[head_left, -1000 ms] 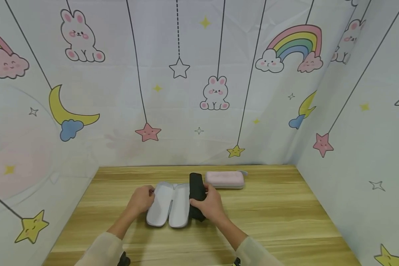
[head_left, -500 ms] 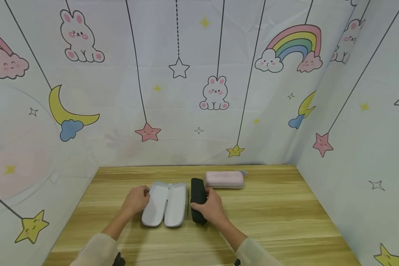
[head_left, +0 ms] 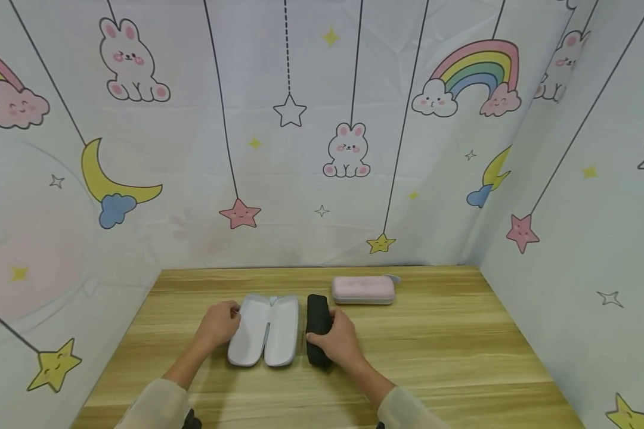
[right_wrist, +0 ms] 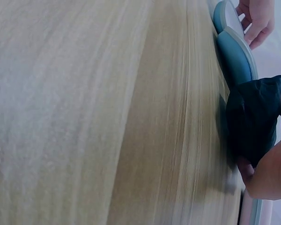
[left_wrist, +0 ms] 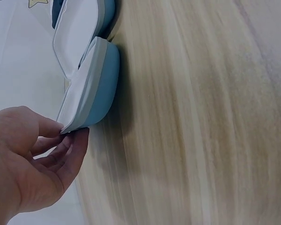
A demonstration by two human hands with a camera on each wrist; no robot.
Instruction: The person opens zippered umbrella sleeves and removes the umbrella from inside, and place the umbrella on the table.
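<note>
A zip case (head_left: 282, 330), white inside and blue outside, lies spread open on the table. My left hand (head_left: 218, 323) pinches its left rim; in the left wrist view the thumb (left_wrist: 49, 126) is on top and the fingers curl beneath the case (left_wrist: 105, 84). Just right of the case is a black oblong bundle (head_left: 318, 328), apart from it. My right hand (head_left: 343, 341) grips this bundle from its right side, thumb near its left edge. Seen from the right wrist, the bundle (right_wrist: 254, 119) has a crinkled cloth surface, like a folded compact umbrella, and sits at the tabletop.
A pink zip case (head_left: 362, 289), closed and with a small grey strap, lies behind the right hand. The wooden table (head_left: 434, 357) ends at a printed cloth wall (head_left: 295, 238) at the back, and another cloth wall (head_left: 569, 298) stands on the right.
The black bundle has come away from the open case's right half and moved toward me in my right hand. My left hand and the open case have shifted slightly left.
</note>
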